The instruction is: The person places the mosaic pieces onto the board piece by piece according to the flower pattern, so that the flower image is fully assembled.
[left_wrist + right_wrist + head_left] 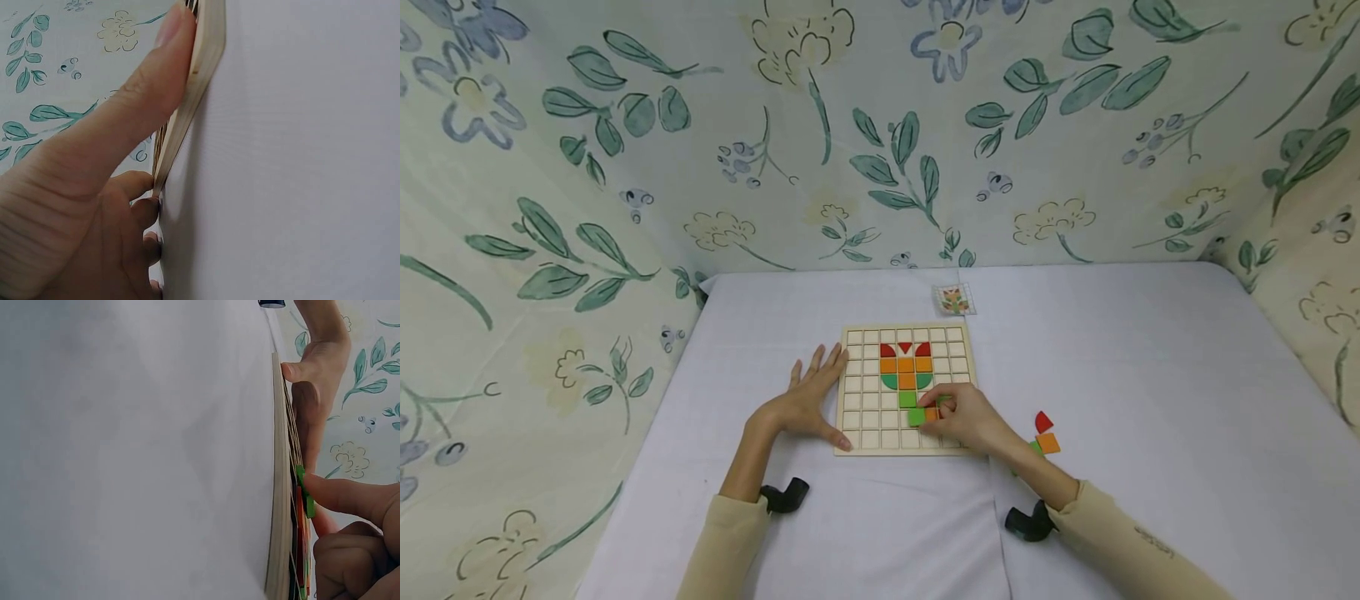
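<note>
A wooden grid board (871, 419) lies on the white cloth. My left hand (805, 404) is spread at its left side, thumb on the near-left corner; the left wrist view shows the thumb over the board's edge (203, 69) and the other fingers along the side. With thumb and index finger my right hand (967, 417) pinches a green square (916, 417), which looks tilted against the board in the right wrist view. Just above it sits another green square (907, 399). Red, orange and dark green pieces form a shape higher up. An orange piece (932, 413) is partly hidden by my right fingers.
A small pattern card (954, 300) lies beyond the board's far edge. Right of the board are loose pieces: a red one (1043, 422), an orange square (1048, 442) and green ones partly under my right forearm. Floral cloth hangs behind and at both sides.
</note>
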`<action>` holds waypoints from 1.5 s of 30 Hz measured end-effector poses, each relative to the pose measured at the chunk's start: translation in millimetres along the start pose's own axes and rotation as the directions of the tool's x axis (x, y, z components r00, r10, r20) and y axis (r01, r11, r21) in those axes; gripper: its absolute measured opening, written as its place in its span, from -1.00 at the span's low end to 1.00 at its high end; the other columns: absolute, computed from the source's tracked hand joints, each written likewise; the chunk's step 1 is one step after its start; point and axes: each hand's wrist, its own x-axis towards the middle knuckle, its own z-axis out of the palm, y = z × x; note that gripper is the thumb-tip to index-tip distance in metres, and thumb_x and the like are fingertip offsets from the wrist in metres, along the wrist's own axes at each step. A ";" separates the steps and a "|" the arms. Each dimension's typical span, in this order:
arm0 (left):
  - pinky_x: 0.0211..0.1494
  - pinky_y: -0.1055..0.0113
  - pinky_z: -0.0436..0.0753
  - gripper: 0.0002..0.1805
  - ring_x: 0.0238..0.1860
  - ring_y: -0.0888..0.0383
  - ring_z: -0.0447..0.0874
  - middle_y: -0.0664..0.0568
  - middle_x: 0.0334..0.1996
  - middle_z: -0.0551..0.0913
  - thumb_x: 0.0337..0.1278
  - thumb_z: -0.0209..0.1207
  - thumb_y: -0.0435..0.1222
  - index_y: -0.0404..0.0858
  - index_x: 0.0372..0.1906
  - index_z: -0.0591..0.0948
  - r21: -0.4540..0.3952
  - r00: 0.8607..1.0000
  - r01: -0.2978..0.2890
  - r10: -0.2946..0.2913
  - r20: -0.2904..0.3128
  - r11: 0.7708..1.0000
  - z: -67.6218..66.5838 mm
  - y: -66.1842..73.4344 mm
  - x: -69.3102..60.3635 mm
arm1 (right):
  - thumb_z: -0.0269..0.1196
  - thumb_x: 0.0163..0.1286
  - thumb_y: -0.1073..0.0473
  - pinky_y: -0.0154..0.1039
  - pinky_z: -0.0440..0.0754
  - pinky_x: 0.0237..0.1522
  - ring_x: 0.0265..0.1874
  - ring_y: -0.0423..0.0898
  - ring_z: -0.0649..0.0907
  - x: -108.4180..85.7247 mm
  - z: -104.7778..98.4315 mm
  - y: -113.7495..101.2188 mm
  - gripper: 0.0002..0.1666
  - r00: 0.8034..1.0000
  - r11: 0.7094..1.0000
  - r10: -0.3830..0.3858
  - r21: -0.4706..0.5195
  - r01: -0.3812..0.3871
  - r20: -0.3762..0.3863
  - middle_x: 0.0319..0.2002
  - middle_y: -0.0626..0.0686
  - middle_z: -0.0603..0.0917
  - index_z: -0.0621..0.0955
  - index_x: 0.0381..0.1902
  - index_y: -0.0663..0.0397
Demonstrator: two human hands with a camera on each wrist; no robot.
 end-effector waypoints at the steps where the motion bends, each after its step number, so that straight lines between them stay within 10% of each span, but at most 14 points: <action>1: 0.66 -0.31 -0.47 0.69 0.69 -0.19 -0.59 -0.08 0.71 -0.36 -0.50 0.70 0.14 -0.21 0.70 -0.21 0.000 1.000 -0.001 0.001 -0.001 1.000 0.0 0.5 -0.1 | 0.53 0.16 0.30 -0.41 0.09 -0.65 -0.74 -0.20 0.19 0.0 0.4 0.0 -0.64 1.000 1.000 0.002 -0.001 -0.002 -0.002 -0.74 -0.12 0.24 0.73 -0.06 0.13; 32: 0.66 -0.32 -0.46 0.68 0.70 -0.20 -0.57 -0.09 0.71 -0.35 -0.50 0.70 0.13 -0.22 0.69 -0.19 0.004 1.000 0.001 -0.001 -0.004 1.000 -1.7 3.3 -1.1 | 0.52 0.21 0.24 -0.41 0.11 -0.64 -0.74 -0.20 0.20 1.9 7.5 -2.0 -0.73 1.000 1.000 -0.005 -0.010 0.004 -0.027 -0.75 -0.12 0.26 0.77 -0.11 0.07; 45: 0.66 -0.32 -0.47 0.68 0.70 -0.20 -0.58 -0.09 0.71 -0.35 -0.49 0.70 0.12 -0.22 0.69 -0.20 0.002 1.000 0.001 -0.001 -0.001 1.000 -1.0 2.4 -1.9 | 0.46 0.32 0.11 -0.40 0.17 -0.65 -0.71 -0.19 0.28 -28.7 -44.9 19.3 -0.62 0.995 0.997 0.061 -0.037 -0.064 -0.084 -0.69 -0.09 0.27 0.74 0.08 0.02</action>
